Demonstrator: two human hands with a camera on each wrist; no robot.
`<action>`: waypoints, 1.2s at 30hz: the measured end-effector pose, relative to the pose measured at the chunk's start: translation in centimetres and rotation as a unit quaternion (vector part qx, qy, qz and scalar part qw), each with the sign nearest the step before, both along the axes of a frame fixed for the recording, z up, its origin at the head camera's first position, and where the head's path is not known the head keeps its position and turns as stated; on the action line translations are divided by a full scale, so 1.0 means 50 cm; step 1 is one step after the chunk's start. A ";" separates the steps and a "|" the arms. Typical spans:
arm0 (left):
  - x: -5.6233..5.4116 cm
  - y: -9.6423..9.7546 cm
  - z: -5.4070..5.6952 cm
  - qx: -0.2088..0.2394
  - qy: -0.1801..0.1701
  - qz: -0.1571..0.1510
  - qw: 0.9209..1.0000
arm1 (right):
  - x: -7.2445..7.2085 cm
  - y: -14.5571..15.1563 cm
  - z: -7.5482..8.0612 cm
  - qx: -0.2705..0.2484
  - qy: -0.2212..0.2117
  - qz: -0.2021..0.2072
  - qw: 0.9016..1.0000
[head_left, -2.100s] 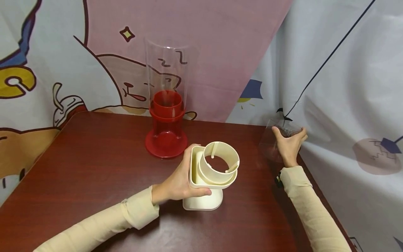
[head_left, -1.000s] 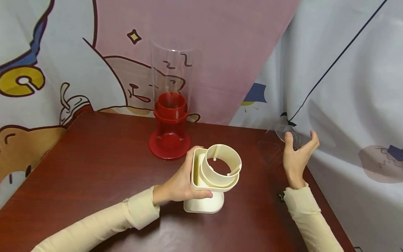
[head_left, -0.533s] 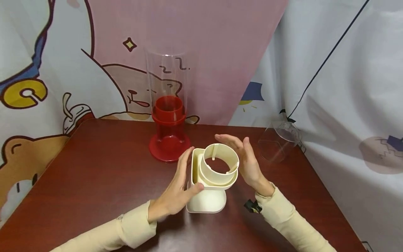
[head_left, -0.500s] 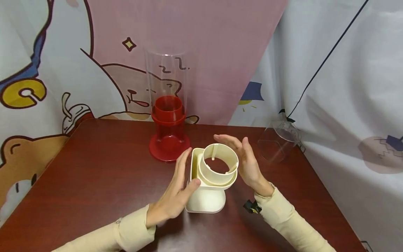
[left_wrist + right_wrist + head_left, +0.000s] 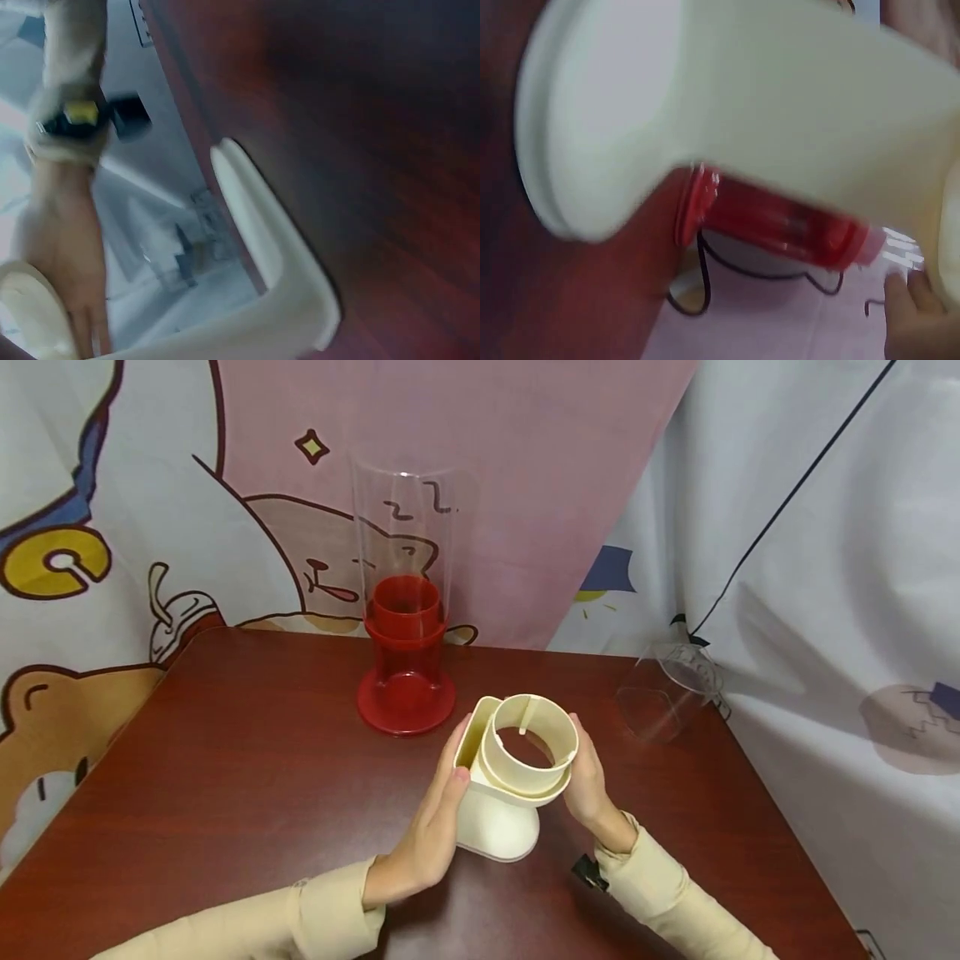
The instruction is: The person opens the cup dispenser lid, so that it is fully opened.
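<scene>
Both hands hold a cream plastic base (image 5: pixel 498 827), which has a D-shaped tray, a round open collar on top and a rounded foot below. My left hand (image 5: pixel 423 835) grips its left side, with the thumb over the tray's front corner. On the other side my right hand (image 5: pixel 588 781) holds it by the collar; the collar hides part of the fingers. The right wrist view has the foot close up and fingertips (image 5: pixel 901 296) at the collar. The blurred left wrist view catches the right hand (image 5: pixel 64 232) against the collar. Whether the foot touches the table is unclear.
Behind it stands a red base (image 5: pixel 405 697) with a tall clear tube (image 5: pixel 405 518). A clear plastic container (image 5: pixel 660 693) sits at the table's back right corner. Printed curtains (image 5: pixel 525 485) border the brown table (image 5: pixel 285 760).
My right hand has let go of the clear container, come left and taken hold of the cream base. My left hand has shifted its grip. The cream base has turned and tilted slightly.
</scene>
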State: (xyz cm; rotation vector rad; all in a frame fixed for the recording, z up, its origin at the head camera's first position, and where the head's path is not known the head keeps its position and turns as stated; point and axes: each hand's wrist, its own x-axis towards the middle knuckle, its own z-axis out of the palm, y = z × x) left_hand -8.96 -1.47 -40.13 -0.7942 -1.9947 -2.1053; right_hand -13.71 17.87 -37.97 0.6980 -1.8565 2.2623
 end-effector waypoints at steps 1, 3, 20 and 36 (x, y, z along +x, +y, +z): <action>-0.009 0.000 -0.001 0.011 -0.001 0.001 1.000 | 0.005 -0.007 -0.004 0.008 0.006 -0.040 0.999; -0.028 -0.002 -0.002 0.029 -0.006 -0.001 1.000 | 0.019 -0.020 -0.010 0.034 0.020 -0.122 0.992; -0.139 -0.048 0.005 -0.003 -0.078 -0.028 0.997 | 0.032 -0.038 -0.004 0.039 0.048 -0.176 0.983; -0.069 0.032 0.028 -0.003 0.013 0.086 0.996 | 0.025 -0.071 0.003 0.031 0.008 -0.168 0.985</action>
